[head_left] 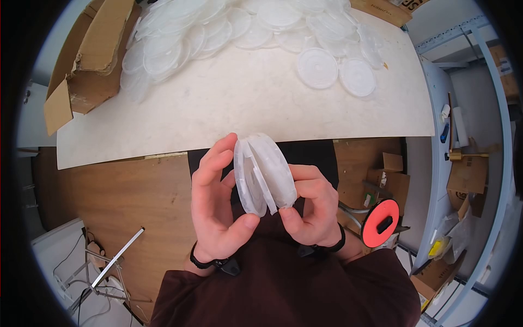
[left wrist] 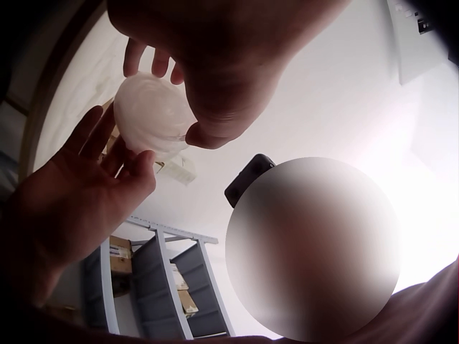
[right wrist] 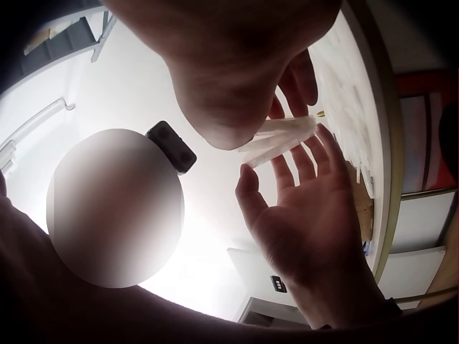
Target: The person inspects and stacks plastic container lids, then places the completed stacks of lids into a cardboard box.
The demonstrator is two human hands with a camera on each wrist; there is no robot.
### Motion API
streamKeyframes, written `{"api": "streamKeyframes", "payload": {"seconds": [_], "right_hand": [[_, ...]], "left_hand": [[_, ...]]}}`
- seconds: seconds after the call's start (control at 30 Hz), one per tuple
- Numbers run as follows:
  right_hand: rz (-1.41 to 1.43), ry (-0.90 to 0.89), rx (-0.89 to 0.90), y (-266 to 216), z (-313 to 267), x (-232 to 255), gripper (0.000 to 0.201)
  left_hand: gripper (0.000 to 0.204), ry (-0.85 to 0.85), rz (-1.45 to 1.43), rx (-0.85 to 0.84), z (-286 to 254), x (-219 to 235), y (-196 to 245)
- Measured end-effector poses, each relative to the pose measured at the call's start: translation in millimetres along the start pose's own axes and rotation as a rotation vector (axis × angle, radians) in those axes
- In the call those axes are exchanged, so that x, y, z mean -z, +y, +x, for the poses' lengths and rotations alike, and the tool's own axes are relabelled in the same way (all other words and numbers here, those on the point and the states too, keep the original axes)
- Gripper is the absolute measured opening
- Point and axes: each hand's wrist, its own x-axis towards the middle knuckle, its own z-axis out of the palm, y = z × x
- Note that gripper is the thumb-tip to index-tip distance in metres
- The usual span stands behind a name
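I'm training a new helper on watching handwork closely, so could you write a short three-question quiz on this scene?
1. What do the left hand and right hand hold between them?
a) a roll of tape
b) a stack of plastic lids
c) a glass bottle

2. True or false: the held stack lies flat on the table.

3. Fill in the word: seen from the person's place, the cardboard box stands at the ____ end of the table, beside the loose pile of lids.

Key: 1 b; 2 false; 3 left.
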Motion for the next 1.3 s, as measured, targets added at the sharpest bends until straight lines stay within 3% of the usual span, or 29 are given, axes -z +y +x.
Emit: {"api": "streamKeyframes", "payload": {"seconds": [0.13, 0.2, 0.4, 0.63, 0.83, 0.9, 1.2, 1.3], "right_hand": [[-0.025, 0.015, -0.001, -1, 1, 0, 0.024], [-0.021, 0.019, -0.003, 2, -1, 1, 0.023], [-0.027, 0.023, -0.008, 2, -2, 2, 0.023], [-0.024, 0.022, -0.014, 3, -4, 3, 0.023], [0.025, 0.016, -0.059, 2, -6, 4, 0.024], [0.024, 0.006, -0.049, 1, -5, 5, 0.023], [0.011, -0.005, -0.033, 2, -4, 1, 0.021], [0.037, 0.01, -0.038, 5, -5, 2, 0.021]], "left_hand": [[0.092, 0.078, -0.084, -0.015, -4, -6, -3], [0.082, -0.026, 0.081, -0.186, -5, 4, -14], [0.08, 0.001, 0.03, -0.225, 4, -13, -11], [0.078, 0.034, 0.156, -0.219, 1, -16, -11], [0.062, 0.108, 0.165, -0.189, -2, -19, -10], [0.059, -0.021, 0.296, -0.27, 1, -10, -13], [0.066, 0.068, 0.269, -0.252, 8, -27, -15], [0.063, 0.028, 0.223, -0.239, 9, -20, -12]]}}
